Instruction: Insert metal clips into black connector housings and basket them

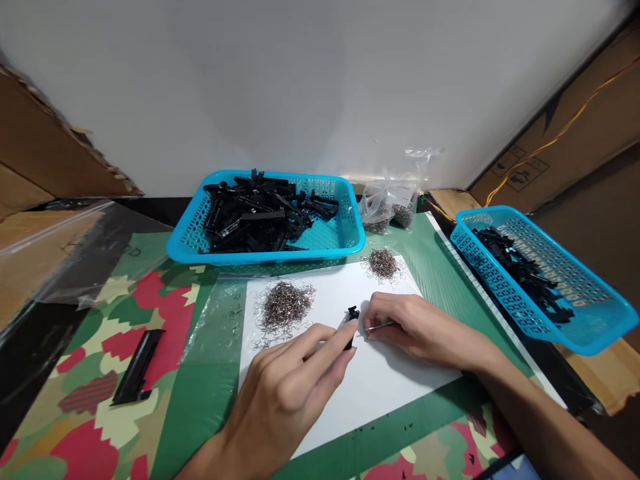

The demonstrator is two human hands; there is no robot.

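My left hand [305,373] is closed on a small black plastic part [353,312], held just above a white paper sheet [380,407]. Part of that piece is hidden behind my fingers. Close by on the right, my right hand [400,323] pinches a thin metal tool [383,326]; most of it is covered, so its exact kind is unclear. A heap of small bent metal springs or clips [286,304] lies beyond my left hand. Another little heap of them [383,263] sits past my right hand, at the paper's far edge.
A blue basket [265,257] of black plastic parts stands behind the paper. Another blue basket [530,327] is at the right. Clear bags [390,207] of metal pieces rest against the wall. One long black part [137,367] lies on the patterned cover at left.
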